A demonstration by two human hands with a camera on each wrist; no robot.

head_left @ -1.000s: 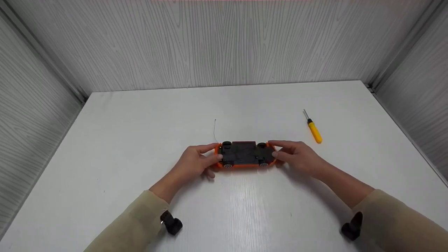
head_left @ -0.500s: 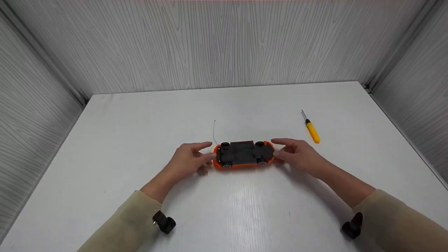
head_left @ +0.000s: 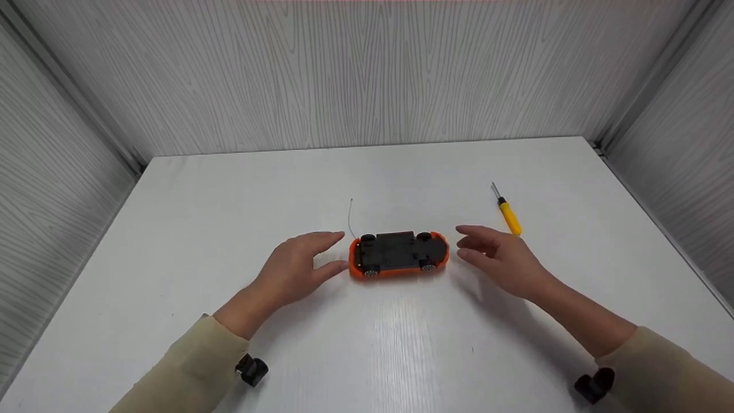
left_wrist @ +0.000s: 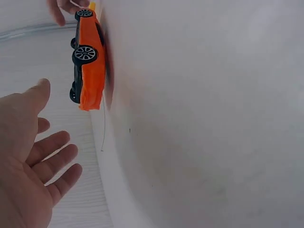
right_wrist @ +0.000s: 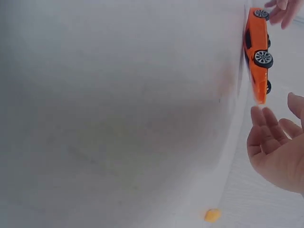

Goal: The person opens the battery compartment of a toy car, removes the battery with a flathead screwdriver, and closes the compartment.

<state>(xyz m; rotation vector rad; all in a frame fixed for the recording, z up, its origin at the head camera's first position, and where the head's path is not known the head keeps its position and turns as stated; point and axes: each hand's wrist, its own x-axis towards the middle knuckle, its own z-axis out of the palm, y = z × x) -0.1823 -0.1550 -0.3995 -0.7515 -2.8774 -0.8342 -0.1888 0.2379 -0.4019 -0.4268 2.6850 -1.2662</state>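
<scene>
An orange toy car (head_left: 398,252) lies upside down on the white table, its black underside and wheels facing up. From its left end a thin wire (head_left: 350,218) runs toward the back of the table. My left hand (head_left: 295,269) is just left of the car, thumb and fingers spread, holding nothing. To the car's right my right hand (head_left: 507,258) hovers with a small gap, its fingers relaxed and nothing in them. In the left wrist view the car's orange side (left_wrist: 92,61) shows beyond my extended fingers; the right wrist view shows the car (right_wrist: 259,57) past my right fingertips.
A yellow-handled screwdriver (head_left: 509,217) lies behind my right hand, its metal tip pointing to the back. Grey wood-grain panels (head_left: 367,74) stand along the table's back and both sides.
Both hands have let go of the toy car and drawn apart, the left to the left and the right to the right. The car stays upside down on the table.
</scene>
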